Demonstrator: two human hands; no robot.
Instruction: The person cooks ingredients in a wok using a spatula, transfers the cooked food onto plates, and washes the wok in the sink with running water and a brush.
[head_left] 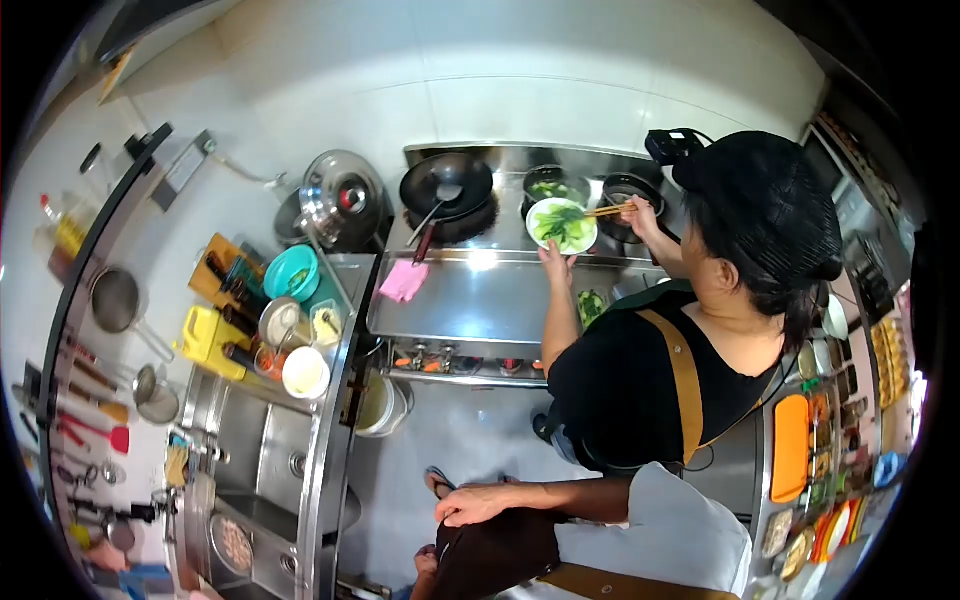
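My right hand [475, 505] rests at the upper edge of my dark brown apron [505, 552], its fingers curled together over the cloth. Lower down, my left hand [427, 560] touches the apron's far edge, partly hidden, and its grip is unclear. Beside me a co-worker in a black cap and black shirt [620, 385] stands at the stove. The co-worker's left hand holds a white bowl of leafy greens [563, 226], while the right works wooden chopsticks [608, 210] in it.
A wok with a ladle [447, 187] sits on the stove near a pink cloth [404, 281]. Left of me are a steel sink [275, 445], a yellow jug [210, 343] and a teal bowl [291, 272]. A white bucket [385, 408] stands on the floor.
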